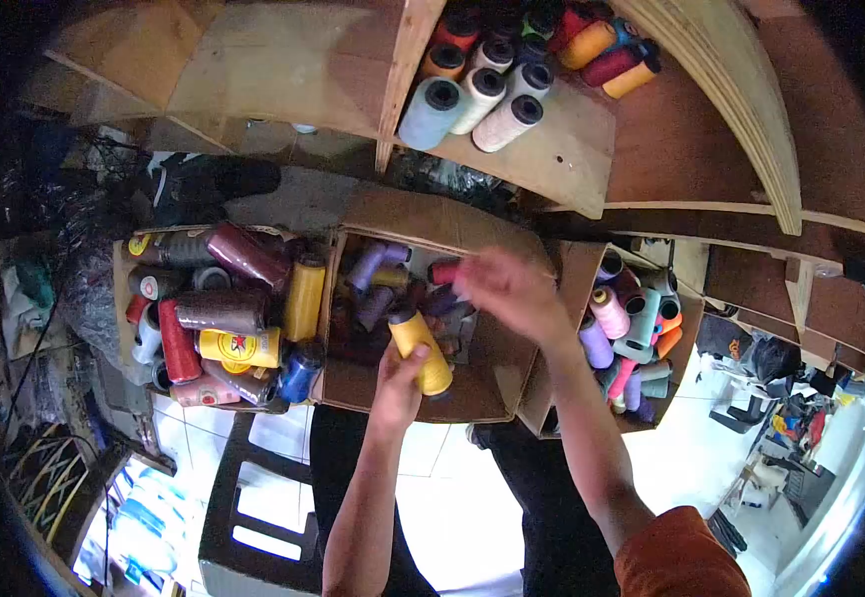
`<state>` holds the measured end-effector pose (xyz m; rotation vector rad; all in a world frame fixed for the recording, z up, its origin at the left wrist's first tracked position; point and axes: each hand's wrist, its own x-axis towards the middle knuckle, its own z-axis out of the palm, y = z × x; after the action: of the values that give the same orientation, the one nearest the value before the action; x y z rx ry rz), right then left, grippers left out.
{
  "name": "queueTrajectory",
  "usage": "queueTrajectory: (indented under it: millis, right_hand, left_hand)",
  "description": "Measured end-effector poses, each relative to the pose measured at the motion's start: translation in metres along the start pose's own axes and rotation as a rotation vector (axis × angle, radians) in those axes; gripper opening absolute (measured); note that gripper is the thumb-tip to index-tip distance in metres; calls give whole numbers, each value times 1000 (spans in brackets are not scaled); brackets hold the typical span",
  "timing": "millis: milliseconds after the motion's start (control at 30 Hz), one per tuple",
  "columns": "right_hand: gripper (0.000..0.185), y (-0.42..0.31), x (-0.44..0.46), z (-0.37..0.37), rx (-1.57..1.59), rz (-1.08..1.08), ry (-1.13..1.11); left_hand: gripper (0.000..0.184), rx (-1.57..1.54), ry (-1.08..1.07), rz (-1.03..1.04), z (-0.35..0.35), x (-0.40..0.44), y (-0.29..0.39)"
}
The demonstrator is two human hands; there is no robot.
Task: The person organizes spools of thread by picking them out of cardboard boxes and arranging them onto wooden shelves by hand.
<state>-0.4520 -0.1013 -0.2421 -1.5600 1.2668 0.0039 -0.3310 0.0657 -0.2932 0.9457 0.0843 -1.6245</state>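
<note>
My left hand [399,383] is wrapped round a yellow thread spool [421,350], held tilted over the front of the middle cardboard box [497,383]. My right hand [512,291] is over the right part of this box, smeared by motion. Close to its fingertips is a red spool [443,272]; I cannot tell whether they touch. Inside the middle box lie purple spools [381,264] and several darker ones, partly in shadow.
To the left, a cardboard box [122,298] is heaped with spools in maroon, yellow, red and blue. Another box [564,328] on the right holds pink, green and purple spools. Above, a wooden shelf [577,159] carries upright spools. A dark plastic stool [223,507] stands at lower left.
</note>
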Motion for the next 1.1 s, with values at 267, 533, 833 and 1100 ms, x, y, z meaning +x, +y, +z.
queueTrajectory:
  millis: [267,533,833,1100]
  right_hand:
    - [45,54,-78,46,452,56,-39]
    - [36,-3,56,-112,395,-350,793]
    - [33,-1,228,-167,-437,-478,1200]
    - [39,9,229,-164,-567,-469,1151]
  left_hand:
    - [72,13,-267,24,6,9,-8]
    - [72,298,-158,-78,1,10,-2]
    - [63,336,-89,-191,17,8,0]
    - [66,286,-104,-155,13,10,-1]
